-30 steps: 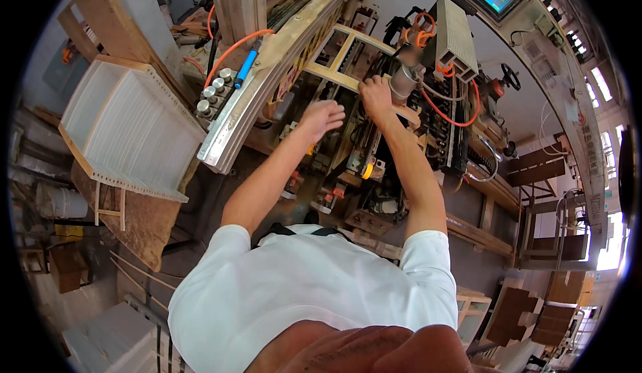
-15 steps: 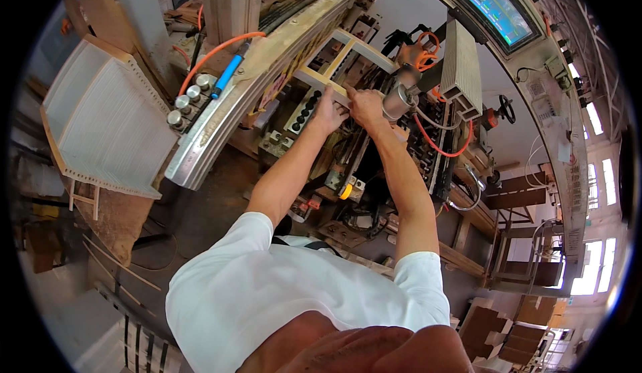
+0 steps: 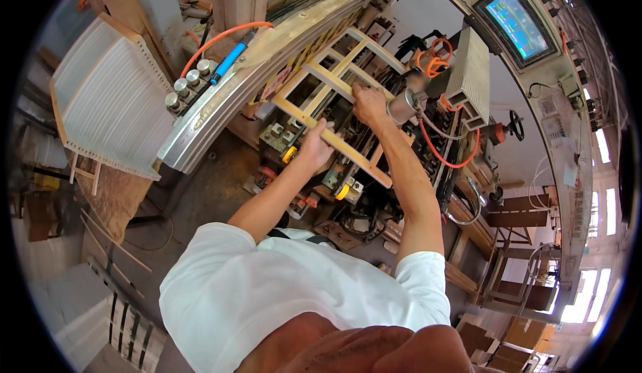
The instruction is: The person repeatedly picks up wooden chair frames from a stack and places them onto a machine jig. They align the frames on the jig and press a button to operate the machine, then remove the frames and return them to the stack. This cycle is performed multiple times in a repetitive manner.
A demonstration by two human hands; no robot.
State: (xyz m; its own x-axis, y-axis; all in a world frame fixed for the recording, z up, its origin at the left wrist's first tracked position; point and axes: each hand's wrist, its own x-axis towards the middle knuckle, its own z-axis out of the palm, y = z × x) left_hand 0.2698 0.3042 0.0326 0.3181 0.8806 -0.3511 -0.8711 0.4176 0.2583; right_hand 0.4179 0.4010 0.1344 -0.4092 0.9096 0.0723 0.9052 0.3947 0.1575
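A pale wooden frame with several crossbars (image 3: 294, 109) lies tilted across the machine bed in front of me. Its near rail is in the grip of my left hand (image 3: 317, 148), thumb on top and the fingers partly hidden below. Farther in, my right hand (image 3: 370, 107) is closed around a middle bar, its fingertips partly out of sight. Just right of that hand stands a metal cylinder (image 3: 401, 109) of the machine. Under the frame, metal blocks and yellow round parts (image 3: 342, 192) of the machine show.
A thick metal beam (image 3: 224, 115) with silver knobs (image 3: 181, 86) and a blue pen-like tube (image 3: 229, 62) curves along the left. Behind it stand stacked white slatted panels (image 3: 107, 95). Orange hoses (image 3: 433, 147) loop on the right, below a lit control screen (image 3: 516, 25).
The wooden frame has come toward me, out of the machine, and more of it shows. My left hand has moved nearer and holds the near rail; my right hand has shifted slightly.
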